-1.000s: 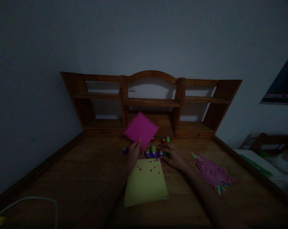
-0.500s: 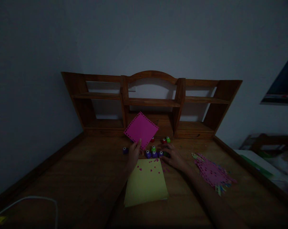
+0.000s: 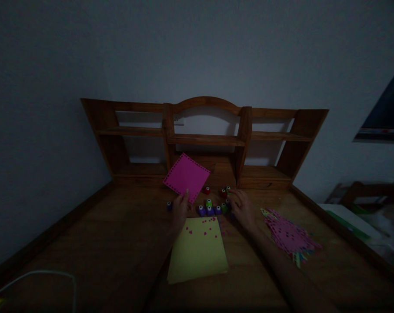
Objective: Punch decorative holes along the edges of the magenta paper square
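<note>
- Head view, left side: left hand (image 3: 180, 208) is raised above the surface (image 3: 118, 243); its grip is pinching the near corner of the pink sheet (image 3: 187, 176), thumb on the face towards the camera; the sheet is held up, tilted, one corner pointing upward; small cut holes run along its two left edges and its upper right edge.
- Head view, right side: right hand (image 3: 243, 208) has its fingers bent and reaches to the far green punch (image 3: 228, 190); whether its grip is spread or closed on that punch cannot be told in the dim light.
- Head view, middle: three purple punches (image 3: 210, 211) stand in a row behind the yellow paper (image 3: 198, 256); a green punch (image 3: 209, 203) sits just behind them, a second green one at the row's right end; two red punches (image 3: 206, 190) stand farther back; a dark punch (image 3: 169, 206) lies left of the left hand.
- Head view, near area: pink cut-outs (image 3: 205, 233) are scattered on the far part of the yellow paper; a pile of perforated strips (image 3: 290, 234), mostly pink, lies right of the right hand; a wooden shelf unit (image 3: 206, 140) stands at the back.
</note>
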The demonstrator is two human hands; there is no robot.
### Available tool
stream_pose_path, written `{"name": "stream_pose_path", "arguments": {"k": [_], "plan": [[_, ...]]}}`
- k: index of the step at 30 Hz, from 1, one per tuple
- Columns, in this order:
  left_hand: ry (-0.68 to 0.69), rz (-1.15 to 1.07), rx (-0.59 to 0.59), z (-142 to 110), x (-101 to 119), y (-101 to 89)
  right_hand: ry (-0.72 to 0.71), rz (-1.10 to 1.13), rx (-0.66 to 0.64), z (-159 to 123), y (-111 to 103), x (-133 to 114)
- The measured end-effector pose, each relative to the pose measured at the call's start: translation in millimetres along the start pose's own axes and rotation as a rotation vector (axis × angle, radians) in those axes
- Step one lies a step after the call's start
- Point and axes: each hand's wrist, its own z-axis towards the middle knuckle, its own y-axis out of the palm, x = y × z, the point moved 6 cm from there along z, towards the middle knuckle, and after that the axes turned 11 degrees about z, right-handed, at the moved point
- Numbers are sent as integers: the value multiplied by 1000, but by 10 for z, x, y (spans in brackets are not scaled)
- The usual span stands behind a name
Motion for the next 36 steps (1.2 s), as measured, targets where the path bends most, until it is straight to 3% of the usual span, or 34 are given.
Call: {"name": "stream_pose_path", "arguments": {"k": [6, 21, 23, 29, 36], "plan": [[-9, -39, -1, 18, -18, 22, 111, 8, 133, 4, -169, 159], [24, -35, -12, 62, -118, 36, 170, 24, 146, 10, -238, 286], [18, -38, -14, 56, -111, 37, 149, -11, 96, 35, -221, 218], [-17, -61, -25, 23, -44, 45, -29, -151, -250, 1, 56, 34], [-21, -64, -91, 8, -5, 95, -48, -357, -351, -79, 140, 75]]}}
